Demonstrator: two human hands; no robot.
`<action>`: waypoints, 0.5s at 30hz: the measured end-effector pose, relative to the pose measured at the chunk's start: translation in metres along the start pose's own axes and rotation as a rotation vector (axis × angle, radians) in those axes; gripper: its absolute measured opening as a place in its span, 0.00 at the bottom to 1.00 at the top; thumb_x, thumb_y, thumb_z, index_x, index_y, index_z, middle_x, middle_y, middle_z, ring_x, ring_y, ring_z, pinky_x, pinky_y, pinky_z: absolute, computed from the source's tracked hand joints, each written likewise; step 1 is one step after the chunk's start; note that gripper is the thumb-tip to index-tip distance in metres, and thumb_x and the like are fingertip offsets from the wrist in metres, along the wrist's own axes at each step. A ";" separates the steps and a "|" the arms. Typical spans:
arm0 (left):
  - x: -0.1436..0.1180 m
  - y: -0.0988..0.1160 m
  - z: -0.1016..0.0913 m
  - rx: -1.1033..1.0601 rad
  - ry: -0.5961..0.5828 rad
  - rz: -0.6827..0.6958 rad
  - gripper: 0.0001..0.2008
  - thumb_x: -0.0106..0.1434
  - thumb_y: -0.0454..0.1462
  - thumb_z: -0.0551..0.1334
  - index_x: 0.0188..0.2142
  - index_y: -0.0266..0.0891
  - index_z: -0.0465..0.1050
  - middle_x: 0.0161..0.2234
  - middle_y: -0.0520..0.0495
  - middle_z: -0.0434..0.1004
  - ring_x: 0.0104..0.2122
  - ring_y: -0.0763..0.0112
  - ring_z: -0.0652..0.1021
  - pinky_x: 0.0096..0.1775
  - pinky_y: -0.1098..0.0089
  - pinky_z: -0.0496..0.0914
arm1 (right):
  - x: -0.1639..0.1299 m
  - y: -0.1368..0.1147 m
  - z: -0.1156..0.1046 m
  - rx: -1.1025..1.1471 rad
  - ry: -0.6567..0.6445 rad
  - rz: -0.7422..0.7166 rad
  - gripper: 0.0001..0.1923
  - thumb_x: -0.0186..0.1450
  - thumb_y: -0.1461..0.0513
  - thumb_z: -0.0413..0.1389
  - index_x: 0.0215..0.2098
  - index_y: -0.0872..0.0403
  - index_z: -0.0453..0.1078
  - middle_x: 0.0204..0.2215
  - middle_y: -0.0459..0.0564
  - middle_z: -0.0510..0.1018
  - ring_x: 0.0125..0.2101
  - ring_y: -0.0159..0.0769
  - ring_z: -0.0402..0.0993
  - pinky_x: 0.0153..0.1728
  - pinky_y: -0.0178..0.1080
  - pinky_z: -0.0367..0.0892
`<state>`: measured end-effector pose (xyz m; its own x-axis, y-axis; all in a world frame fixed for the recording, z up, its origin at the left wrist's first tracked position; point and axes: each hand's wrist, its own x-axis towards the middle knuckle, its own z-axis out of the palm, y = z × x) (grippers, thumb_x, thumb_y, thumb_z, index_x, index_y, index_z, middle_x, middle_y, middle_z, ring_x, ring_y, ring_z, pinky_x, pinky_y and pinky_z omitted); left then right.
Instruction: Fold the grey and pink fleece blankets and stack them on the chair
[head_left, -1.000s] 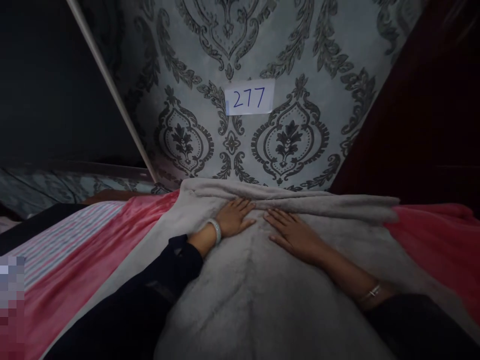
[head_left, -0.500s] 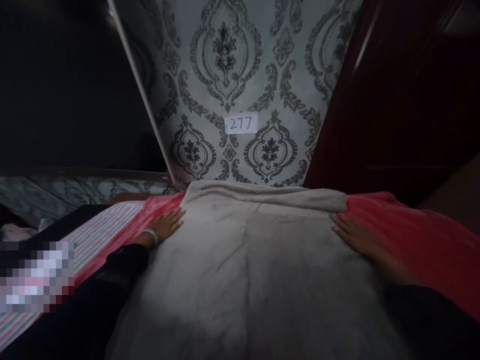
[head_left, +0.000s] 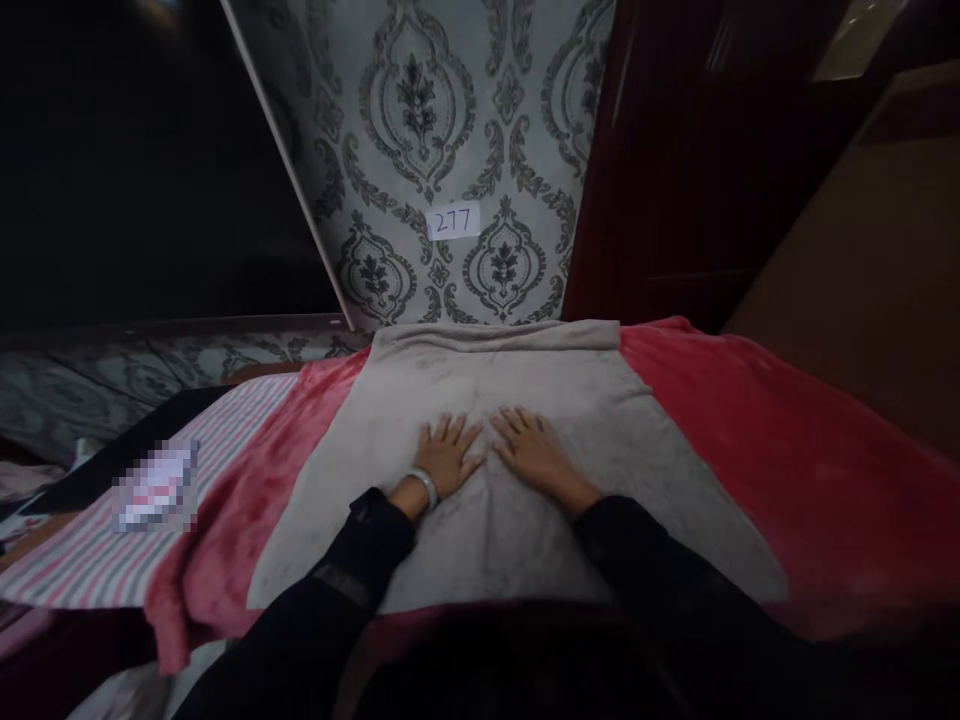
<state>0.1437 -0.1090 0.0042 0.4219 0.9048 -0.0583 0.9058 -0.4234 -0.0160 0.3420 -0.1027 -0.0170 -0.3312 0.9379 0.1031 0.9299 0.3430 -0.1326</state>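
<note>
Both hands lie flat, palms down and fingers spread, on the grey blanket (head_left: pixel 592 400) at the centre of the frame. The left hand (head_left: pixel 446 458) rests just left of centre, with a pale bangle (head_left: pixel 425 486) at its wrist; the right hand (head_left: pixel 534 450) rests just beside it, fingertips close but apart. Neither hand grips anything. The grey blanket is spread over a red blanket (head_left: pixel 750 420), which shows on both sides. A striped sheet (head_left: pixel 112 545) lies at lower left. On the patterned wall (head_left: pixel 420 110) above, a paper label (head_left: pixel 453 221) reads 277.
</note>
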 end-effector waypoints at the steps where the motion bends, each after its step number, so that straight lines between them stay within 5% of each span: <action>1: -0.008 -0.005 0.004 0.017 0.008 -0.042 0.32 0.72 0.53 0.50 0.72 0.50 0.52 0.74 0.43 0.46 0.72 0.46 0.50 0.65 0.37 0.50 | -0.009 0.012 0.001 -0.016 -0.002 0.059 0.31 0.75 0.50 0.40 0.72 0.48 0.54 0.72 0.51 0.53 0.71 0.50 0.48 0.67 0.57 0.48; 8: -0.086 -0.103 0.007 0.027 0.118 -0.422 0.31 0.73 0.51 0.43 0.72 0.46 0.54 0.73 0.41 0.48 0.70 0.46 0.55 0.63 0.37 0.54 | -0.088 0.147 -0.009 -0.115 0.072 0.488 0.32 0.74 0.50 0.35 0.73 0.49 0.52 0.72 0.52 0.54 0.70 0.51 0.48 0.66 0.59 0.50; 15: -0.148 -0.131 0.012 -0.014 0.119 -0.454 0.28 0.73 0.45 0.42 0.70 0.50 0.57 0.69 0.43 0.60 0.69 0.54 0.59 0.64 0.39 0.54 | -0.140 0.184 0.006 -0.052 0.124 0.545 0.35 0.72 0.48 0.33 0.73 0.51 0.52 0.72 0.57 0.53 0.69 0.56 0.51 0.62 0.67 0.56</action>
<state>-0.0382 -0.1876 0.0026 -0.0160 0.9977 0.0660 0.9999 0.0161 -0.0002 0.5586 -0.1709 -0.0615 0.2179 0.9646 0.1487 0.9690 -0.1957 -0.1507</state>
